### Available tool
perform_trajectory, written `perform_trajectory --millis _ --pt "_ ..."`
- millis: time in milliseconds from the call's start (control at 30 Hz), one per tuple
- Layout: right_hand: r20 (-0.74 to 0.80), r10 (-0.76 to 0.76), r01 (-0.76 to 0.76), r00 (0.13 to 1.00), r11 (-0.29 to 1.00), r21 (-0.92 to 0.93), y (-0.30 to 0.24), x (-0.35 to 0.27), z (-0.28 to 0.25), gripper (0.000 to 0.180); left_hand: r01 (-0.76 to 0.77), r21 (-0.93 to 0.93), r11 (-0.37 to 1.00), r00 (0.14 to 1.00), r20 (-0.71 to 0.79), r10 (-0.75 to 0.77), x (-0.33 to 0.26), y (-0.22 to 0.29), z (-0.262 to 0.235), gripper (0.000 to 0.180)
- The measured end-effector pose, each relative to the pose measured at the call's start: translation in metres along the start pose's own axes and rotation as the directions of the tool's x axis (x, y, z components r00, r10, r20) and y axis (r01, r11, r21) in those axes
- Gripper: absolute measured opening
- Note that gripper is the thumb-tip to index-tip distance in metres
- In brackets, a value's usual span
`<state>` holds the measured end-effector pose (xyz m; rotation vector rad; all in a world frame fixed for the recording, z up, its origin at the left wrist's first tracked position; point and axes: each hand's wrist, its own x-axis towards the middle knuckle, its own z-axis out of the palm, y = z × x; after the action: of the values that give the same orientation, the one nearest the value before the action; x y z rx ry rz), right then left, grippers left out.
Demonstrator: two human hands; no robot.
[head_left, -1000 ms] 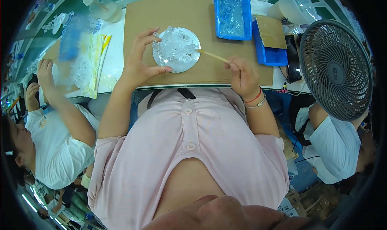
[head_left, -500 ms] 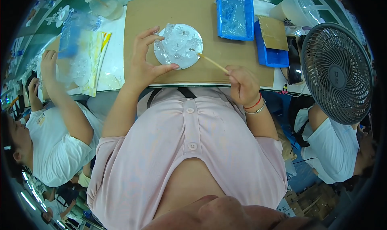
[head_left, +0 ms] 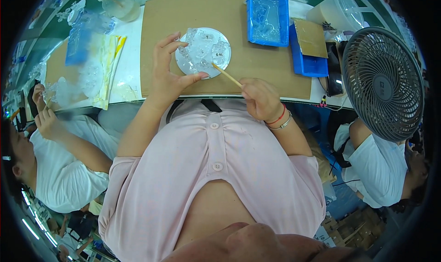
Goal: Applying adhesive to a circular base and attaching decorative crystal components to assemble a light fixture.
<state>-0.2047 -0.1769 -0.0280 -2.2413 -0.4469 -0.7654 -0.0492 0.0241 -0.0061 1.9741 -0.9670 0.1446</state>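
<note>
Head view: white disc (head_left: 217,34) lies between my left hand (head_left: 168,74), grip unclear, and right hand (head_left: 261,98), gripping a stick (head_left: 227,75); cardboard (head_left: 268,64) extends rightward.

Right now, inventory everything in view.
Cardboard sheet: 1, brown, upper middle
Plate: 1, white, on cardboard
Pieces: several, clear, on plate
Stick: 1, tan, tip at plate
Trays: 2, blue, upper right
Bucket: 1, translucent, upper right
Fan: 1, grey, far right
Bottles: 2, clear, upper left
Packet: 1, white-yellow, left
Boxes: several, brown, lower right
Nearest co-workers: 2, white-clad, either side
Clutter: uncounted, mixed, left and edges
Shirt: 1, pink, lower middle
Left hand: 1, bare, plate's left
Right hand: 1, bare, holding stick
</note>
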Motion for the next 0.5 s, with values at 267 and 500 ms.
perform_trajectory --millis 267,500 --pt "-0.012 0.115 -0.116 0.993 0.993 -0.013 0.0 -0.012 -0.021 0.008 -0.006 0.032 0.999 1.0 -0.017 0.007 0.001 -0.001 0.003 0.073" --pt "-0.31 0.202 -0.199 0.929 0.979 0.043 -0.005 -0.002 -0.059 0.02 0.027 0.027 0.999 0.992 -0.123 -0.023 0.004 -0.01 0.011 0.075"
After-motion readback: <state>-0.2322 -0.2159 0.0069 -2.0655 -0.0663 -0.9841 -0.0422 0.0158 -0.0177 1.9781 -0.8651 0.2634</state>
